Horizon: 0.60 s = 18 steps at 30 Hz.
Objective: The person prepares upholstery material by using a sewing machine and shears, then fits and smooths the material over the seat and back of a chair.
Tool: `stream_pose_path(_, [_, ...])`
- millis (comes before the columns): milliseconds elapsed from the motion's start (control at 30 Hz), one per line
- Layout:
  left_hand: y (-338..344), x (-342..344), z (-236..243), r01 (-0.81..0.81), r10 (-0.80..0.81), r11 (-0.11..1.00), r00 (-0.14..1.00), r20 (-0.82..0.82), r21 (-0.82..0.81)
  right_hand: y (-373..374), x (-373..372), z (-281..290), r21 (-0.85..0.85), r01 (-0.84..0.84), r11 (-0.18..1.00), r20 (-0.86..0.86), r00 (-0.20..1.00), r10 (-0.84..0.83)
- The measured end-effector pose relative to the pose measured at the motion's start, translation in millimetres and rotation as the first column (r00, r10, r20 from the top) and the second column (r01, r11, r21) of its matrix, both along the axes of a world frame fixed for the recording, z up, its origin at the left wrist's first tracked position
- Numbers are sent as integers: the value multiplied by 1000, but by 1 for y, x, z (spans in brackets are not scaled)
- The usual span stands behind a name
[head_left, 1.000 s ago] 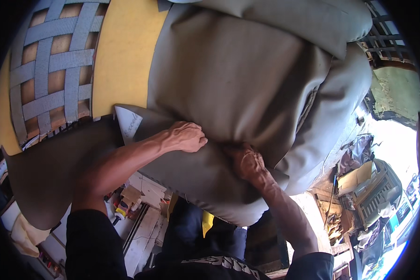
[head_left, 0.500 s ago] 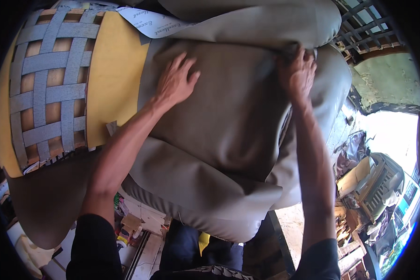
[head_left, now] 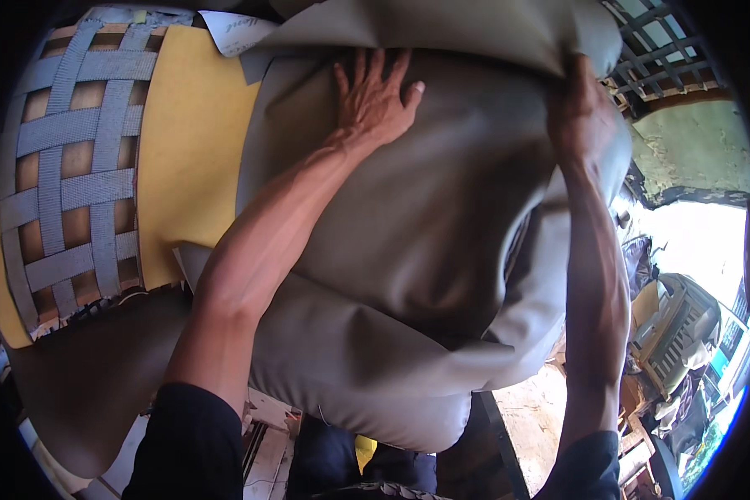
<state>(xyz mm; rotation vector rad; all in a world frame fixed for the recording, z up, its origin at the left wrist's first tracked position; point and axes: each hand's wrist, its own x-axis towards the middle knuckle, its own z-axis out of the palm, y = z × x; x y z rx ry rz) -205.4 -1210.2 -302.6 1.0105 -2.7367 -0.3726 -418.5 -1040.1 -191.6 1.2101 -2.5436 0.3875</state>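
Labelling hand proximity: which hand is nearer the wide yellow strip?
Left. The left hand lies spread on the brown cover, right of the wide yellow strip, apart from it; the right hand is farther right, at the upper flap.

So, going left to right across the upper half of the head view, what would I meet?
Grey woven straps, wide yellow foam strip, left hand, right hand, pale green wall.

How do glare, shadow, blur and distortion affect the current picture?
Head view: the opening at right is blown out to white; the straps bow near the left rim, with black corners around; the cover has dark shadow in its folds; the right hand looks dim and soft, the left hand clearer.
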Motion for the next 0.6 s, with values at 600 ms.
stream_pose_path(600, [-42, 6, -15, -461, 500, 861, 845, -191, 216, 0, 85, -64, 59, -270, 961, 257, 934, 247])
